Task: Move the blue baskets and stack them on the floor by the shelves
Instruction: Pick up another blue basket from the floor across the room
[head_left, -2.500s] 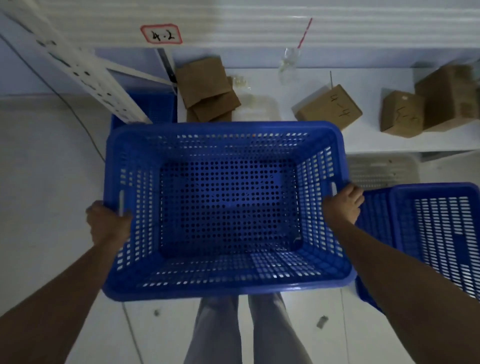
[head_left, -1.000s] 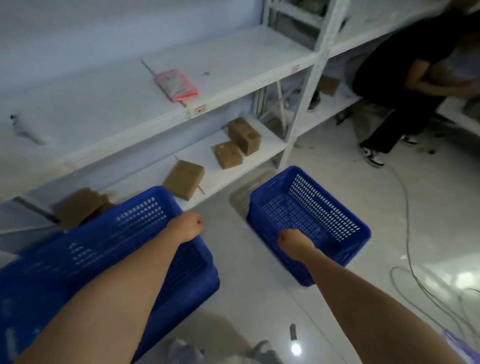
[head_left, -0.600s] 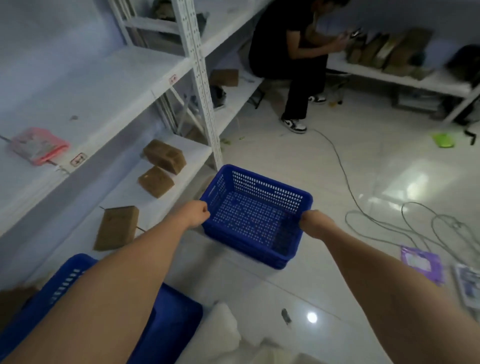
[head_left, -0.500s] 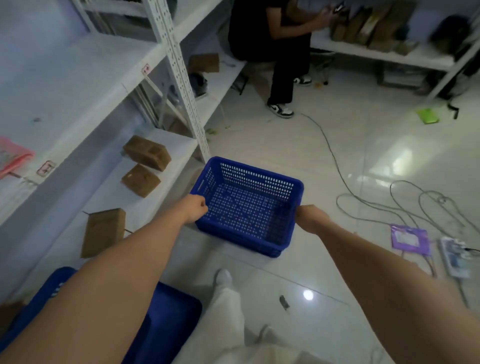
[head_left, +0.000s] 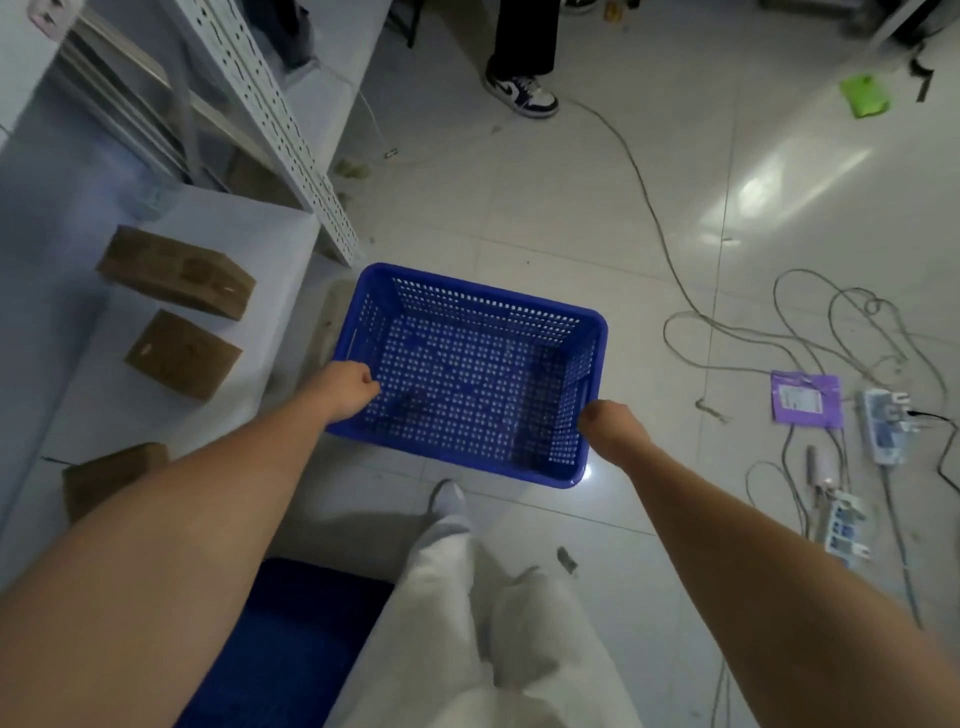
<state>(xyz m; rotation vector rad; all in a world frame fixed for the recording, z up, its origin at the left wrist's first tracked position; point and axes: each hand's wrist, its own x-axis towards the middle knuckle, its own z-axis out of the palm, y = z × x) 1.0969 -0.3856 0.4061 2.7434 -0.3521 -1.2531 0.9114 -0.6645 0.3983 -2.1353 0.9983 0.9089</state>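
Observation:
A blue perforated basket (head_left: 467, 374) sits on the white floor tiles beside the shelf upright. My left hand (head_left: 348, 387) is curled over its left rim near the handle slot. My right hand (head_left: 610, 426) grips the right rim at the handle slot. A second blue basket (head_left: 291, 639) shows at the bottom, partly hidden behind my left arm and leg.
White shelves (head_left: 156, 322) run along the left with three cardboard boxes (head_left: 176, 270) on the low shelf. Cables (head_left: 727, 332), power strips (head_left: 883, 426) and a purple packet (head_left: 805, 397) lie on the floor to the right. Another person's shoe (head_left: 522, 93) stands ahead.
I let go of the first basket, turned right and reached to the second basket; both hands have closed onto its side rims and I have stepped closer over it.

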